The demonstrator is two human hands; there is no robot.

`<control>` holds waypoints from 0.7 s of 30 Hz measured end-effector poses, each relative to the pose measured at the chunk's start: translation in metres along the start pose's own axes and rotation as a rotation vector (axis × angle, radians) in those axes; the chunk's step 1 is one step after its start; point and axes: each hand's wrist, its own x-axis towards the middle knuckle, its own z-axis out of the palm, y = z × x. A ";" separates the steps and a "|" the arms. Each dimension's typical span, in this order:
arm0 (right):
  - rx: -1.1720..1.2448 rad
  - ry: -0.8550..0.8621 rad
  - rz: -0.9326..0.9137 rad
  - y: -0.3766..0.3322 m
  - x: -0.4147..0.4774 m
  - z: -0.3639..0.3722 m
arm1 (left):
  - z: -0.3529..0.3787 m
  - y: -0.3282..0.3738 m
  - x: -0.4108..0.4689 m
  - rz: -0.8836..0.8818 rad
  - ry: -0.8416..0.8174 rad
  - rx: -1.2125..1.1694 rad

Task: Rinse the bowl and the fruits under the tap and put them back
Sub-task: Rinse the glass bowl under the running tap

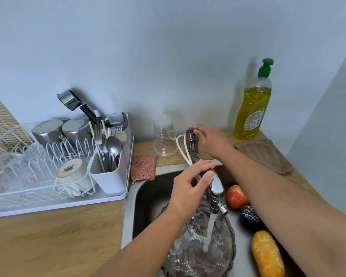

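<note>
- The bowl (232, 236) is found nearest, low in the sink (128, 206), right below the left hand (190, 186). It is made of clear glass and is being filled with water (209, 230) from the tap.
- Three fruits are laid in the sink just right of the bowl, under the right arm. First a long orange fruit (267, 254) is met, then a dark fruit (250, 216), then a red fruit (236, 196). None is touched by a hand.
- The tap spout (216, 186) is gripped by the left hand, with fingers laid over it and the thumb below.
- Farther off, the tap handle (191, 137) is held by the right hand (212, 140), with fingers bent round its top.
- Past the hands, a clear cup (164, 136) is seen left of the right hand, and a soap bottle (252, 108) to its right.
- The step in hand is judged to be the setting of the water. The bowl's rinse is only at its start, and the fruits are not yet rinsed.
- Next, the tap should be let go and the bowl gripped firmly, since wet glass can be slippery.
</note>
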 end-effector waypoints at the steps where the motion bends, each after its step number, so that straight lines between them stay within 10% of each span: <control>1: 0.001 -0.018 0.012 0.000 -0.001 0.000 | 0.000 0.001 -0.001 -0.014 -0.007 -0.002; 8: -0.187 -0.225 0.112 -0.015 0.009 -0.017 | -0.014 0.026 0.003 -0.114 -0.213 0.109; 16: 0.210 0.143 0.306 0.000 -0.116 -0.004 | -0.034 -0.016 -0.044 -0.281 0.076 0.241; 21: 0.081 -0.121 0.421 0.036 -0.189 0.049 | -0.035 -0.069 -0.077 -0.593 -0.020 0.567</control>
